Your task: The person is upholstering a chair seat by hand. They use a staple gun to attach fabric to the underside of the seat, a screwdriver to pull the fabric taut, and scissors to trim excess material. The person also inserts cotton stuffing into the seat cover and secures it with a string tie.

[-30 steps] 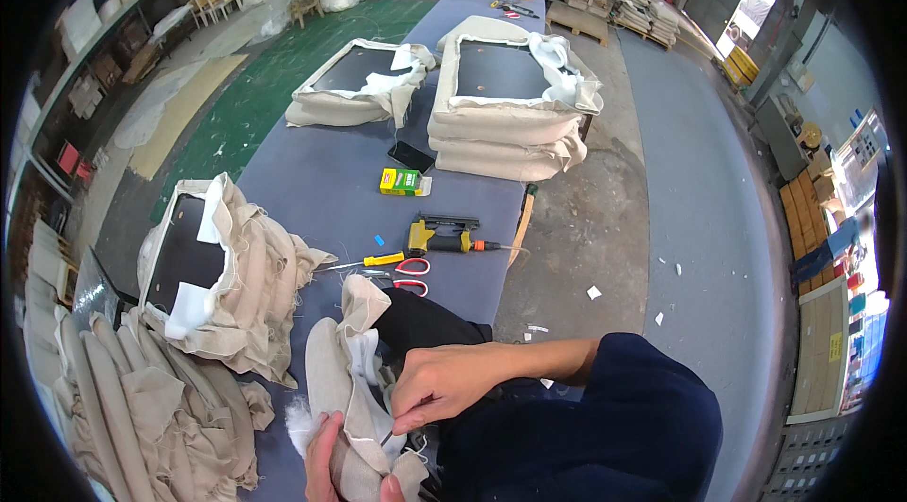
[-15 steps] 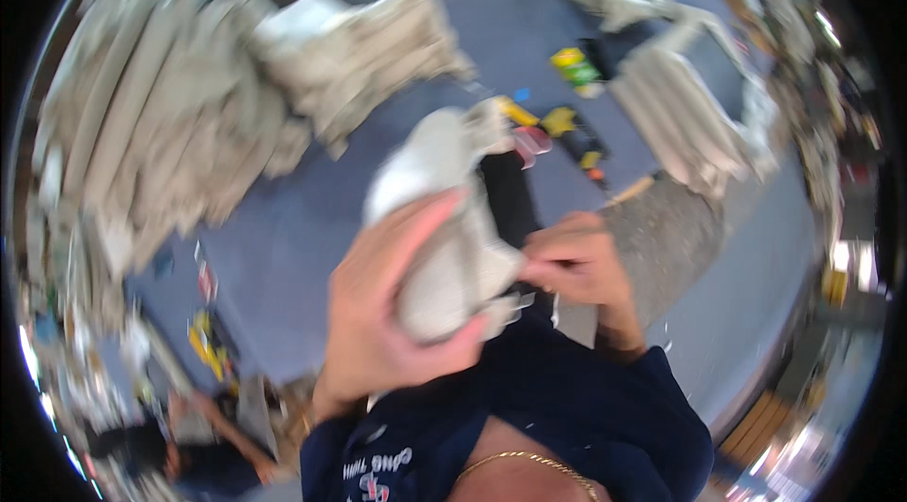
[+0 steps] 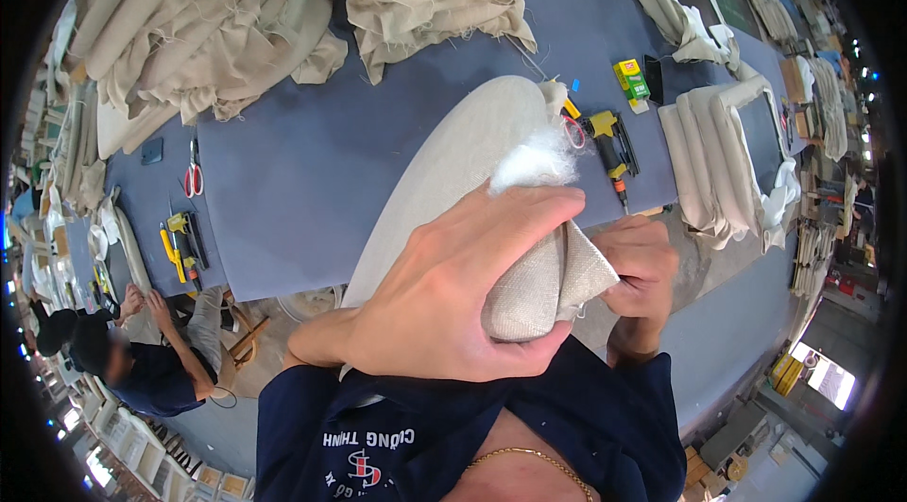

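Head view: left hand point(image 3: 449, 280) is cupping a cushion point(image 3: 449, 157) by the tabletop's near edge point(image 3: 293, 285), right hand point(image 3: 638, 266) pinching its flap point(image 3: 588, 275).

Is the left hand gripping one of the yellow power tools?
No, the left hand is wrapped around the beige padded piece.

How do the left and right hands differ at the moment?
The left hand is spread wide around the beige cushion, while the right hand is curled and appears to pinch the corner of its fabric flap. The left hand shows larger in the view; the right hand looks smaller. Both are bare.
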Demonstrator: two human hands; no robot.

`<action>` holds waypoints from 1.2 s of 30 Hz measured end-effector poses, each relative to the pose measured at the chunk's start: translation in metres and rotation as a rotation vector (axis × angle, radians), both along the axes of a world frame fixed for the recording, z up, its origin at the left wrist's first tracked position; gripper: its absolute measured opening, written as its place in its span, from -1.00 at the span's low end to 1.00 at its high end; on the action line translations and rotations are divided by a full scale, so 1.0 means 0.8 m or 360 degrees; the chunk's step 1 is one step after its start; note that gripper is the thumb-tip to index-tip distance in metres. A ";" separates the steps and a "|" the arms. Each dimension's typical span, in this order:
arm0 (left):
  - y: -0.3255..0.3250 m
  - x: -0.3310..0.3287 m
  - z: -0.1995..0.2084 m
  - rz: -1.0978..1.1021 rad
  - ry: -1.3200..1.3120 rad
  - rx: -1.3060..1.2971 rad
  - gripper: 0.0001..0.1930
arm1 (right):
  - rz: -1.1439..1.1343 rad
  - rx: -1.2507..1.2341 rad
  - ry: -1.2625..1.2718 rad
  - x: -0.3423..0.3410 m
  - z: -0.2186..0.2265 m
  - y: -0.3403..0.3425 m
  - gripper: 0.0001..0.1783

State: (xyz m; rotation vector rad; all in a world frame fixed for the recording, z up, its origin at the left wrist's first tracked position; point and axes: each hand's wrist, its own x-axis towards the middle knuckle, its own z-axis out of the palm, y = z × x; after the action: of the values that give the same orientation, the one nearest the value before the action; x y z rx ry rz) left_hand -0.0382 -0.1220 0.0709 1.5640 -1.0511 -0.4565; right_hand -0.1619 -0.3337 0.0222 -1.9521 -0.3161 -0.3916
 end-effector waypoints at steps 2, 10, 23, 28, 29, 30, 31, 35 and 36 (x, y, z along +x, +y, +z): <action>0.000 0.000 -0.003 0.0002 0.0002 -0.0023 -0.22 | 0.0004 -0.0115 0.0040 -0.001 0.009 -0.001 -0.77; -0.002 -0.003 -0.012 -0.0029 -0.0005 -0.0130 -0.24 | 0.0162 -0.0065 -0.0224 0.022 -0.007 -0.001 -0.83; -0.003 0.003 -0.022 0.0016 -0.0027 -0.0252 -0.22 | -0.0073 -0.0143 -0.0235 0.025 -0.004 0.009 -0.80; -0.007 0.002 -0.021 0.0042 -0.0050 -0.0220 -0.22 | -0.0094 -0.0094 -0.0044 0.006 0.007 -0.003 -0.84; -0.008 0.002 -0.021 0.0031 -0.0048 -0.0235 -0.21 | -0.0110 -0.0124 -0.0023 0.003 0.009 -0.005 -0.85; -0.010 0.001 -0.023 0.0025 -0.0054 -0.0260 -0.21 | -0.0122 -0.0155 -0.0003 0.002 0.010 -0.006 -0.86; -0.010 0.000 -0.025 0.0010 -0.0045 -0.0271 -0.21 | -0.0114 -0.0129 0.0014 0.002 0.011 -0.006 -0.85; 0.001 -0.003 -0.025 0.0053 -0.0074 -0.0293 -0.30 | -0.0175 -0.0371 -0.0192 0.000 -0.006 -0.010 -0.82; -0.001 -0.001 -0.024 0.0029 -0.0079 -0.0347 -0.37 | -0.0308 -0.0550 -0.0249 -0.017 -0.001 -0.013 -0.80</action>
State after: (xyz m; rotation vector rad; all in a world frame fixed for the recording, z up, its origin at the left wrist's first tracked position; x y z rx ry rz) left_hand -0.0392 -0.1225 0.0519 1.3957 -1.0862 -0.2812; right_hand -0.1752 -0.3439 0.0211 -2.3047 -0.3118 -0.6530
